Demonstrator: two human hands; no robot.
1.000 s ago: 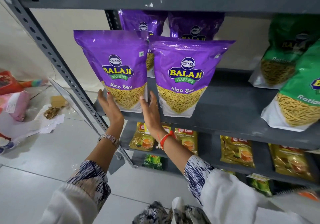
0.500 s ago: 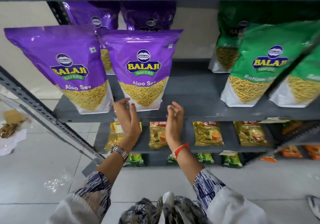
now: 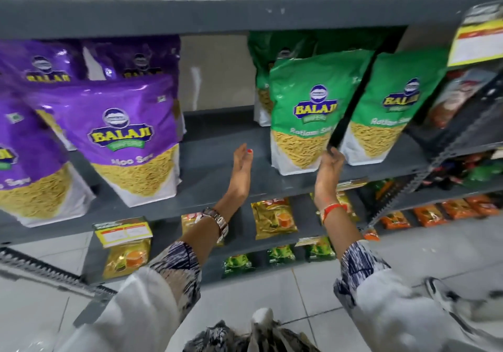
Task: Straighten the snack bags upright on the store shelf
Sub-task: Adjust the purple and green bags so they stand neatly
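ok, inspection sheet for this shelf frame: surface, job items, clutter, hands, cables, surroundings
Surface: grey metal shelf, bare gap in the middle.
Job's things: purple Aloo Sev snack bags on the left, leaning; green Ratlami Sev snack bags on the right, upright.
Clutter: nothing seen.
Hands: left hand open, in the gap, touching nothing; right hand at the bottom corner of the front green bag, grip unclear.
Cables: nothing seen.
Surroundings: small gold tea packets on the lower shelf; yellow price tag; tiled floor.

Small gold tea packets [image 3: 273, 218] and green sachets [image 3: 238, 263] on lower racks, pale floor tiles [image 3: 307, 294] beneath.
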